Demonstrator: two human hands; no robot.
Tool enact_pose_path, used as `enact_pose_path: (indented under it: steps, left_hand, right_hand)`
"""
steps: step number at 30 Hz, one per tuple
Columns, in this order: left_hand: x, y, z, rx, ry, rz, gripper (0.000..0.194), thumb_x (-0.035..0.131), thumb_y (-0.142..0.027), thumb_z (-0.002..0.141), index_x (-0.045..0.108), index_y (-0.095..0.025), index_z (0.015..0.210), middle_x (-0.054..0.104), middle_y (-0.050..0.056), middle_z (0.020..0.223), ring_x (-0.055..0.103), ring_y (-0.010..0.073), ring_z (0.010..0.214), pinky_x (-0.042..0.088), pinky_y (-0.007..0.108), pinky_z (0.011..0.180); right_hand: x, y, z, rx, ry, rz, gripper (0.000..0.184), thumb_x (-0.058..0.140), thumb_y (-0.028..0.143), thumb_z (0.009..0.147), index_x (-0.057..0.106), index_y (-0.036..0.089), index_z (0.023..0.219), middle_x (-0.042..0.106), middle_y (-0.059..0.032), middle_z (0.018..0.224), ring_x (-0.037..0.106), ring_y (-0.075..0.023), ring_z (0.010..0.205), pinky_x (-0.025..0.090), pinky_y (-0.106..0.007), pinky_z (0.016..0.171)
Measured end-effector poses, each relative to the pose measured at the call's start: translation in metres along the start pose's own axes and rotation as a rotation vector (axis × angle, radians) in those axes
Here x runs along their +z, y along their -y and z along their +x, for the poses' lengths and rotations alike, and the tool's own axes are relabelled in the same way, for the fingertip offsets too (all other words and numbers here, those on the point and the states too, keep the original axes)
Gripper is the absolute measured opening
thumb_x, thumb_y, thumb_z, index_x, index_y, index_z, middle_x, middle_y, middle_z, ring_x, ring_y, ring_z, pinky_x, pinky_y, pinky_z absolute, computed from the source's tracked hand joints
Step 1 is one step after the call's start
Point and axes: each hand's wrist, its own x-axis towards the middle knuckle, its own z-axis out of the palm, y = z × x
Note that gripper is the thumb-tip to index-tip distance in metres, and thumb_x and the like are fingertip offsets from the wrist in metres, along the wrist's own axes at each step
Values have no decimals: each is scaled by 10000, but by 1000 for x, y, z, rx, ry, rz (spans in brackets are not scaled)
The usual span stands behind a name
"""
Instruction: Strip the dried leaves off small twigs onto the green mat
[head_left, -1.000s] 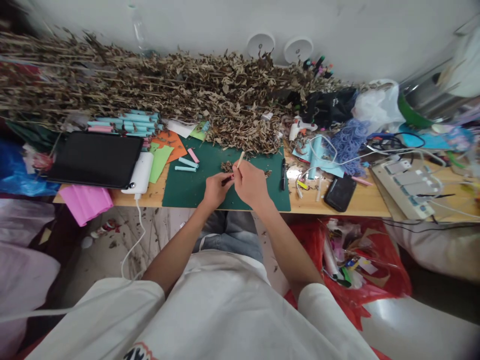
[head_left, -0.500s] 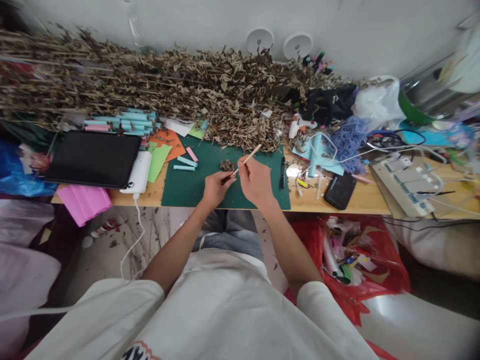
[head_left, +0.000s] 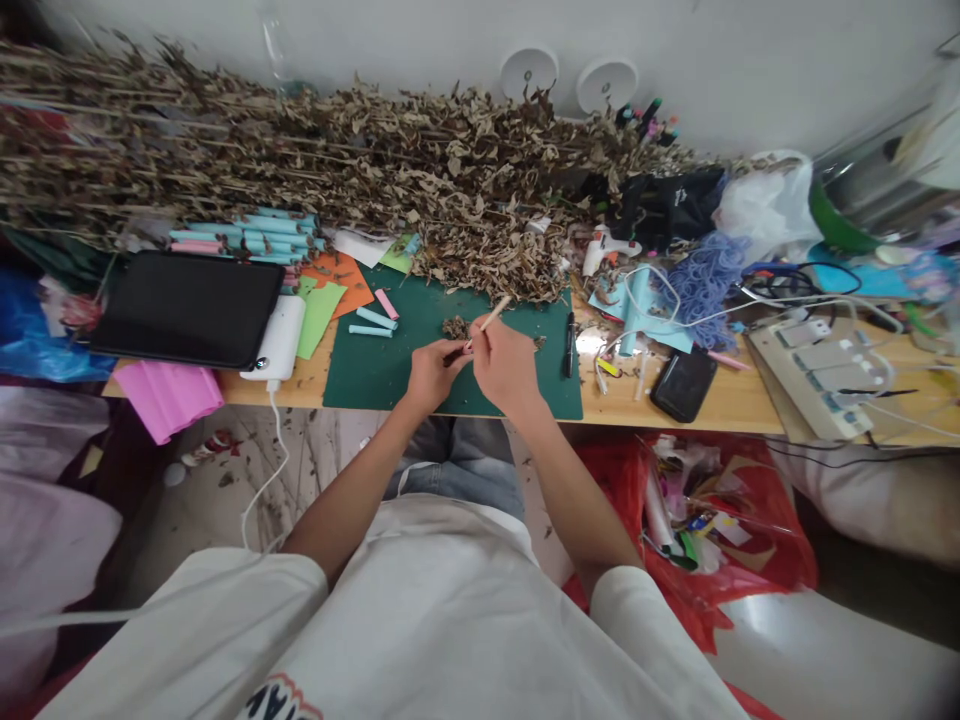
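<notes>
Over the green cutting mat (head_left: 360,375), my right hand (head_left: 508,372) is closed around a thin wooden stick (head_left: 496,312), which slants up and away. The stick's lower end points at my left hand (head_left: 433,376), whose fingers pinch a small pink paper tube (head_left: 469,347), mostly hidden by the fingers. The two hands nearly touch. Just beyond them lies a small heap of crumbled dried leaves (head_left: 455,327). On the mat's left part rest two light blue paper tubes (head_left: 373,323) and a pink paper tube (head_left: 386,304).
Dried leafy stalks (head_left: 315,150) fill the table's back. To the left are a black tablet (head_left: 187,310), a white power bank (head_left: 276,340) and stacked blue tubes (head_left: 277,238). On the right are a pen (head_left: 570,345), a phone (head_left: 684,383), a glue gun (head_left: 606,250) and a power strip (head_left: 817,375).
My right hand has moved slightly toward my left hand, and less of the stick sticks out above it. The left hand keeps its pinch. The view has shifted a little.
</notes>
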Motion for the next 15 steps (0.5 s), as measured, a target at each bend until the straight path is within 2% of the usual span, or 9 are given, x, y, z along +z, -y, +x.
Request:
enact_pose_path:
  steps: [7, 15]
  left_hand:
    - [1, 0, 1, -32, 3, 5, 151, 703, -227, 826, 775, -189, 953, 751, 52, 840, 642, 157, 692, 487, 261, 668]
    - [1, 0, 1, -33, 10, 8, 156, 689, -191, 828, 773, -180, 959, 758, 60, 866, 669, 173, 738, 507, 274, 700]
  right_hand:
    - [-7, -3, 4, 28, 16, 2, 304, 323, 372, 1012, 563, 203, 935, 654, -39, 727, 590, -174, 624, 367, -279, 613]
    - [-8, 0, 5, 31, 24, -21, 324, 319, 387, 1014, 568, 202, 920, 642, -44, 717, 601, -184, 654, 373, -285, 627]
